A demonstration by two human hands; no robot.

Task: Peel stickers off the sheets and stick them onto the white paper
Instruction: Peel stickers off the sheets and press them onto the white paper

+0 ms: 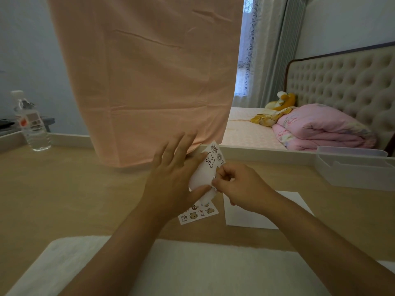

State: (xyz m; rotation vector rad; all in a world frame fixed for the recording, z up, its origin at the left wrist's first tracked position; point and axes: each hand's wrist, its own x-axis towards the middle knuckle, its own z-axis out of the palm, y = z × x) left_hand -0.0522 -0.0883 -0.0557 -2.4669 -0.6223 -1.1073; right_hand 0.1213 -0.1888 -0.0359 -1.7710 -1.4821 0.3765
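Bottle [32, 122] stands far left on desk [74, 189]. Left hand [171, 180] grips a bent sheet [203, 174] lifted off the desk, thumb in front, fingers behind. 2nd sheet [199, 214] lies flat just below. Right hand [239, 186] pinches the lifted sheet's right edge w/ curled fingers. Paper [241, 218] lies flat under right wrist; tray [352, 174] far right.

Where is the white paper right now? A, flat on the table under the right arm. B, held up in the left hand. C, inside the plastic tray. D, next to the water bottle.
A: the white paper lies flat on the table, partly under the right arm; the left hand holds a sticker sheet instead.
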